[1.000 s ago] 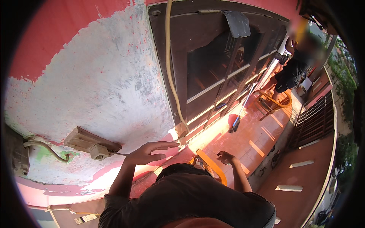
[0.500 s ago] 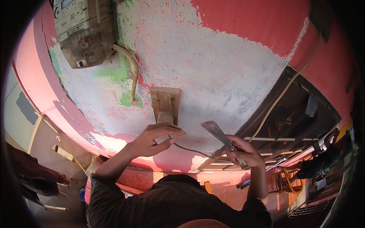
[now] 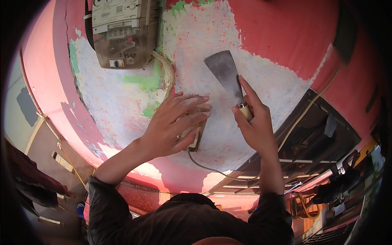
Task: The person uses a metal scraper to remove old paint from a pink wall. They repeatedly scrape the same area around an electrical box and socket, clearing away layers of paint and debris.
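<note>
My right hand (image 3: 258, 122) is closed around the handle of a scraper (image 3: 227, 76), with my index finger stretched up along 1 edge of the grey blade and my thumb by the pale wooden handle. The scraper is in front of the whitish patch of wall (image 3: 196, 53), tilted so its broad end points up and to the left; I can't tell whether the blade touches the surface.

My left hand (image 3: 169, 124) is wide and holds nothing, its fingers spread in front of a wooden block (image 3: 199, 138) on the wall. They hide much of the block, and I can't tell if they touch it. A thin cable (image 3: 204, 166) runs from the block's lower end toward the right.

Above my left hand is an electricity meter (image 3: 120, 41) in a clear casing, with a thick pale cable (image 3: 168, 71) curving down beside it. Green paint (image 3: 145, 81) shows under the meter, and red paint (image 3: 281, 32) covers the upper right. A dark window frame (image 3: 314, 128) stands to the right of my right hand.
</note>
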### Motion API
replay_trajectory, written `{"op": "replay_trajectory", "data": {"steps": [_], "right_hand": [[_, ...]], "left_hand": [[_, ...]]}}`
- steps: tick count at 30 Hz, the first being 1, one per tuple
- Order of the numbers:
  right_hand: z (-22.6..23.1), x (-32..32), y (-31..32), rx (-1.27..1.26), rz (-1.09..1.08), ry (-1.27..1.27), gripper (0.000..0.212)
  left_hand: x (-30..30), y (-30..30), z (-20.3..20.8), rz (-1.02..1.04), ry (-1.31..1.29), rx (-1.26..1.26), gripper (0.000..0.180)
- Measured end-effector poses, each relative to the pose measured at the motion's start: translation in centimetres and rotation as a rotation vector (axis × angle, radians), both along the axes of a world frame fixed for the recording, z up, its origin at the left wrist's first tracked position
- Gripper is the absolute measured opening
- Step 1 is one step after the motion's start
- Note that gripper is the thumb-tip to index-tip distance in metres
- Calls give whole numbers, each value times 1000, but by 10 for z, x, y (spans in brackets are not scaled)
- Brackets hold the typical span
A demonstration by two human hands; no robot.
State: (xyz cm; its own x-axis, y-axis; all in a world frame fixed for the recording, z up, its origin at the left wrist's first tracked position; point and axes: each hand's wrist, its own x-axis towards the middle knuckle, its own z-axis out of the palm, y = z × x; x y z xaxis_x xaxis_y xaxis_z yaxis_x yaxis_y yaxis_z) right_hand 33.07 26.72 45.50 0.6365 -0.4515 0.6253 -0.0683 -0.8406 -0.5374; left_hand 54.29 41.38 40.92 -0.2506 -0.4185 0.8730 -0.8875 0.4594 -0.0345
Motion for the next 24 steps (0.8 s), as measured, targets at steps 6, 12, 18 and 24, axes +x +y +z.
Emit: {"op": "replay_trajectory", "data": {"steps": [6,12,18,24], "right_hand": [[-12,13,15,-48,-31,97,73],[-11,26,17,-15,-50,-15,67],[-19,45,18,385,302,-390,58],[-27,62,8,1689,1245,-546,21]], "left_hand": [[3,-27,9,248,-272,-242,39],[26,-62,28,230,-307,-307,39],[27,-81,48,213,-300,-448,27],[44,-96,52,281,-270,-507,28]]}}
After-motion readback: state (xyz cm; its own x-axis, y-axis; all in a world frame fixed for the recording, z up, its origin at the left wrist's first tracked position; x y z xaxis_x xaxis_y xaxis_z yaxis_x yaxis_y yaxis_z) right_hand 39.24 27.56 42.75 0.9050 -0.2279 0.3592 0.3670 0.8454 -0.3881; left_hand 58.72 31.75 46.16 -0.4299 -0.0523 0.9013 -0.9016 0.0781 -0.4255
